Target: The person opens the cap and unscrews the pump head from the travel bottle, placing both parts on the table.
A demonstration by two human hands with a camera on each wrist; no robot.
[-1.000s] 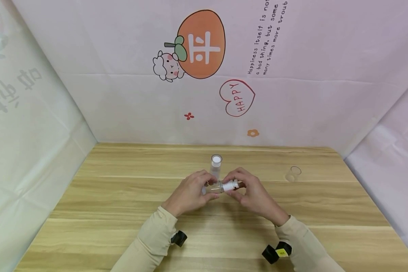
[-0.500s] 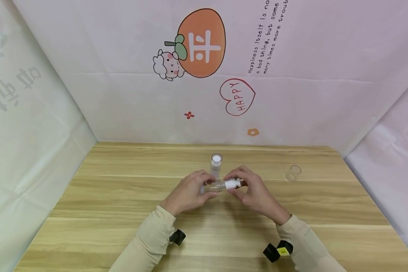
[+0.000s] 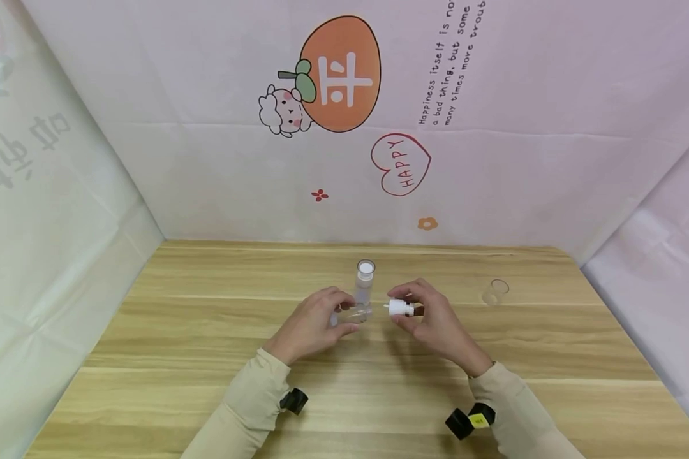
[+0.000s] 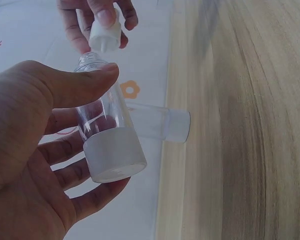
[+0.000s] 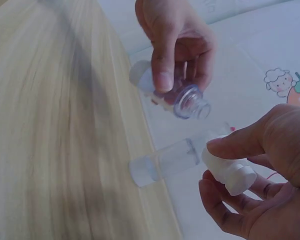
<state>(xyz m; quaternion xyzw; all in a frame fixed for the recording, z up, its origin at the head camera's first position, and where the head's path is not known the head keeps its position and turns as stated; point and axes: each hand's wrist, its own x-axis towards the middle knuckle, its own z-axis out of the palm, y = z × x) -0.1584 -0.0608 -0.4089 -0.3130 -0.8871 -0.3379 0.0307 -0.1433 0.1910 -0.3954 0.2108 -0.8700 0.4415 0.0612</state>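
My left hand (image 3: 307,325) grips a clear bottle (image 4: 114,152) with a white base, thumb and fingers curled round its body. The bottle lies tilted sideways, its bare threaded neck facing right in the head view. A short gap away, my right hand (image 3: 442,328) pinches a white pump head (image 5: 225,167) between thumb and fingers. The small stem of the pump head (image 3: 400,307) points left at the bottle's neck. Just behind the held bottle, a second clear bottle (image 3: 363,291) with a white top inside stands upright on the table.
A small clear cap (image 3: 495,293) stands on the wood-grain table (image 3: 207,382) to the right. A printed cloth backdrop (image 3: 218,178) rises from the table's far edge, and cloth walls flank both sides.
The pump head has come away from the held bottle's neck, my right hand drawing it to the right. My left hand has shifted slightly left with the bottle.
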